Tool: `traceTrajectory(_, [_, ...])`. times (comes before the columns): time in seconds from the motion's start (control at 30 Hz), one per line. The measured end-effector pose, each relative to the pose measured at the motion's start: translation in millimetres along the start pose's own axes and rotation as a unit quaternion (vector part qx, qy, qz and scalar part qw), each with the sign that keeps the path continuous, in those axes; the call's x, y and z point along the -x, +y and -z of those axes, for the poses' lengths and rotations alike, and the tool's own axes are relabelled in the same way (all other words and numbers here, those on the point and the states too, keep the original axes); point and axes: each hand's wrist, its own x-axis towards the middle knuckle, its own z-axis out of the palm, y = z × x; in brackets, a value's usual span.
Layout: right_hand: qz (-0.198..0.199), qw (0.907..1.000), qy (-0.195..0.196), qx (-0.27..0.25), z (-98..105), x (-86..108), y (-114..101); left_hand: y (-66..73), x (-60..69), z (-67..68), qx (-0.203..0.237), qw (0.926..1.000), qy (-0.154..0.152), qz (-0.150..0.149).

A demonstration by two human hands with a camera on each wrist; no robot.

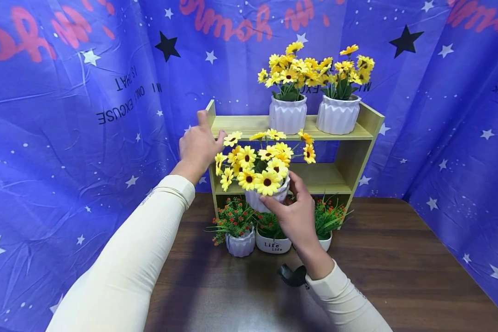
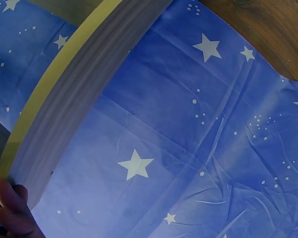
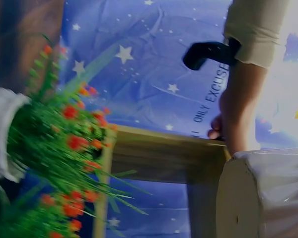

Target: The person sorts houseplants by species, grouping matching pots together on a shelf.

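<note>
In the head view the right hand (image 1: 296,216) grips a white ribbed pot (image 1: 255,199) of yellow flowers (image 1: 246,177), held up in front of the wooden shelf (image 1: 240,123). The pot's underside and side (image 3: 238,198) show in the right wrist view. The left hand (image 1: 199,145) is at the shelf's upper left corner; in the left wrist view its curled fingers (image 2: 12,208) hold the edge of the side panel (image 2: 74,94). Two white pots (image 1: 287,115) (image 1: 338,114) of yellow flowers stand on the top board, toward its right.
Below the held pot, on the brown table (image 1: 382,258), stand a ribbed pot (image 1: 240,243), a "Life" pot (image 1: 273,243) and another white pot (image 1: 326,241), all with red-flowered plants. A black object (image 1: 292,275) is by the right wrist. Blue star-patterned cloth (image 1: 120,152) hangs behind.
</note>
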Motion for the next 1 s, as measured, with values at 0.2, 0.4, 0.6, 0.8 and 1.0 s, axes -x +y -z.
traceTrajectory(0.2, [0.031,0.9995,0.007,0.003,0.0,-27.3,-17.4,2.1,-1.8,2.8,-0.002,0.9999,-0.002,0.012])
traceTrajectory(0.4, [0.037,0.9991,0.020,-0.010,-4.0,-52.7,-30.5,3.0,-2.1,4.5,-0.003,0.9999,-0.010,0.002])
traceTrajectory(0.6, [0.032,0.9991,0.028,0.000,-9.4,-68.3,-32.9,1.5,-1.5,3.8,0.005,1.0000,0.004,-0.007])
traceTrajectory(0.8, [0.032,0.9989,0.034,0.011,-13.4,-79.9,-32.4,1.7,-2.2,3.5,0.006,0.9998,0.011,-0.014])
traceTrajectory(1.0, [0.032,0.9990,0.024,0.021,-19.2,-90.3,-32.9,1.6,-2.7,3.4,0.006,0.9997,0.018,-0.013])
